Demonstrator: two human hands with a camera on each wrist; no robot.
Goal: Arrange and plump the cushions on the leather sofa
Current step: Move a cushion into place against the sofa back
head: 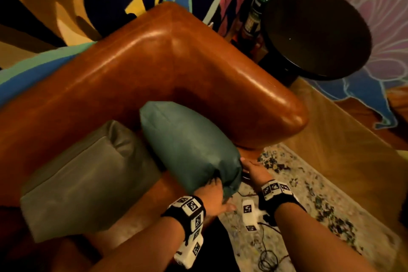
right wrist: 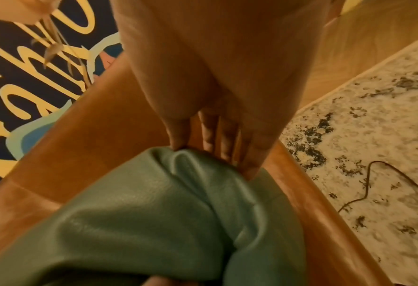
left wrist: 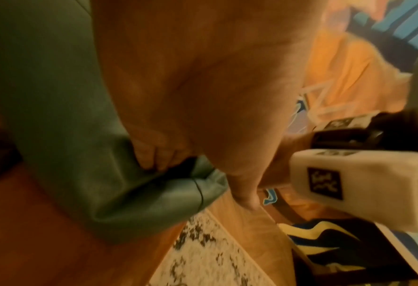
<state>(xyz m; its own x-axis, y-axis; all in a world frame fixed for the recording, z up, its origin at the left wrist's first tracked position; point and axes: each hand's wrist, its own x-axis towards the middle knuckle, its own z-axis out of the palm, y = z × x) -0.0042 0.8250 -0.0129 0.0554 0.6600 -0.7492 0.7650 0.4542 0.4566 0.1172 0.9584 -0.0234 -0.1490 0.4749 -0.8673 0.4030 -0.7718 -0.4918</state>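
A teal cushion (head: 187, 143) leans in the corner of the brown leather sofa (head: 154, 62), against its armrest. A grey-green cushion (head: 88, 179) lies beside it on the seat, to the left. My left hand (head: 213, 194) grips the teal cushion's near end. In the left wrist view its fingers (left wrist: 158, 154) dig curled into the teal cushion (left wrist: 63, 116). My right hand (head: 251, 169) is at the cushion's right side near the armrest. In the right wrist view its straight fingers (right wrist: 227, 143) press against the teal cushion (right wrist: 154, 212).
A round dark side table (head: 318, 33) stands past the armrest, with a green bottle (head: 254, 17) beside it. A patterned rug (head: 309, 194) with a black cable (head: 269, 256) covers the wood floor in front. Painted walls stand behind the sofa.
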